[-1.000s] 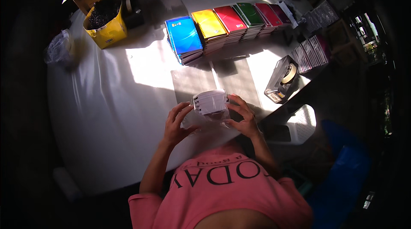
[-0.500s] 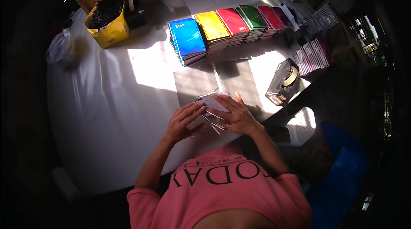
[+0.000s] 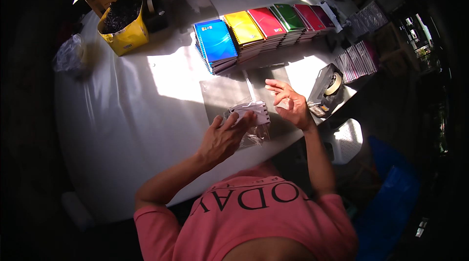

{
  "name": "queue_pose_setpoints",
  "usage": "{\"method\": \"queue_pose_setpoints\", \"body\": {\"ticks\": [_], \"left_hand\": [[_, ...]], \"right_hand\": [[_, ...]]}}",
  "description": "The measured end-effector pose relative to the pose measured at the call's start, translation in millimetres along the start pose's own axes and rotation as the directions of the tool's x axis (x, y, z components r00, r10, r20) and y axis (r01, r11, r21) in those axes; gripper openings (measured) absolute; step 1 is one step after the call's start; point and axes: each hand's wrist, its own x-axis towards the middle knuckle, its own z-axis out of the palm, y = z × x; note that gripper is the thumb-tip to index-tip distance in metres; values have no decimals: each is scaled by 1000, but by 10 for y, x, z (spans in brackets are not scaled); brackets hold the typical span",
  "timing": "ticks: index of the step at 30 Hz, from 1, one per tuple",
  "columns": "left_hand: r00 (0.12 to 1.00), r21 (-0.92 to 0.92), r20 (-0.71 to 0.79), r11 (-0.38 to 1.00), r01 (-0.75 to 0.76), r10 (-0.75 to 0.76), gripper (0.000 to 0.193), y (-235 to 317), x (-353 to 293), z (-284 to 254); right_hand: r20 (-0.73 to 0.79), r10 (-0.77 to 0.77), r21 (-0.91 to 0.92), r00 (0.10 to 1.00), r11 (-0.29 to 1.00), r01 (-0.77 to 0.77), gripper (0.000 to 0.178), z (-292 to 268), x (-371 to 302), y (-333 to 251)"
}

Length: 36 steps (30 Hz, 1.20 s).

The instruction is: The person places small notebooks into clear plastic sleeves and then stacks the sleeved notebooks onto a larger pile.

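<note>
A small white stack like paper pads (image 3: 262, 113), with dark marks along its right edge, lies partly wrapped in crinkled clear plastic (image 3: 257, 136) at the middle of the table's near side. My left hand (image 3: 222, 139) rests its outstretched fingers on the stack's left part, hiding some of it. Lifted off to the right, my right hand (image 3: 294, 109) has loosely bent, parted fingers with nothing visible between them. It is between the stack and a black tape dispenser (image 3: 321, 96) holding a roll of tape (image 3: 333, 85). Under the stack lies a flat clear plastic sheet (image 3: 215, 96).
Stacked spiral notebooks in blue (image 3: 215, 41), yellow (image 3: 243, 28), red (image 3: 266, 22) and green (image 3: 287, 17) form a row across the table (image 3: 122, 139). A yellow container (image 3: 126, 42) stands far left. At right are wrapped bundles (image 3: 355, 63) and a white plastic chair (image 3: 348, 141).
My right hand has left the stack and moved right and up toward the tape dispenser. My left hand has shifted right, its fingers now over the stack. More of the stack's right edge shows.
</note>
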Motion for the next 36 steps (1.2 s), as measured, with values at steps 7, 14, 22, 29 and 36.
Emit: {"method": "queue_pose_setpoints", "body": {"ticks": [7, 14, 22, 29, 36], "left_hand": [[993, -141, 87, 988, -67, 80, 76, -123, 14, -21], [983, -32, 180, 999, -23, 28, 95, -233, 133, -17], [967, 14, 254, 1000, -2, -1, 102, -182, 173, -134], [971, 29, 239, 999, -13, 5, 101, -181, 149, -131], [980, 116, 194, 991, -61, 38, 106, -199, 139, -45]], "right_hand": [[-70, 235, 78, 969, 970, -230, 29, 339, 469, 124], [-855, -81, -361, 513, 802, -476, 27, -669, -645, 325], [-797, 603, 392, 33, 557, -733, 46, -1203, -1069, 451], [-754, 643, 641, 137, 765, -64, 39, -1128, -1206, 509], [-872, -275, -423, 405, 6, -906, 12, -589, -1083, 175]]}}
